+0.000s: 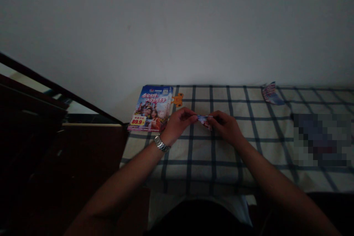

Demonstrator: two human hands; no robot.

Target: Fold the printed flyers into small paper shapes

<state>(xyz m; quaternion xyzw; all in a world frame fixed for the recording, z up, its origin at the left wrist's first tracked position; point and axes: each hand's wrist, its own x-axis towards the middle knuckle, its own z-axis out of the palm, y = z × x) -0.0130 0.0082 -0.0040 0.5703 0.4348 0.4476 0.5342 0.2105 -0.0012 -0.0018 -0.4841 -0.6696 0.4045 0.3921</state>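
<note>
Your dark clothing (pixel 199 217), your left hand (pixel 179 123) and right hand (pixel 226 127), both grips pinching a folded flyer (pixel 204 119), over checked cloth (pixel 200 151), flyer stack (pixel 151 107) at left

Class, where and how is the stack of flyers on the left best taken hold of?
Probably pinch the stack of flyers by its near left corner, thumb on top, coming from the left. It lies flat, and that corner sits about at the edge of the checked tablecloth. The wall stands behind, while the left hand and orange bear figure crowd its right side.
</note>
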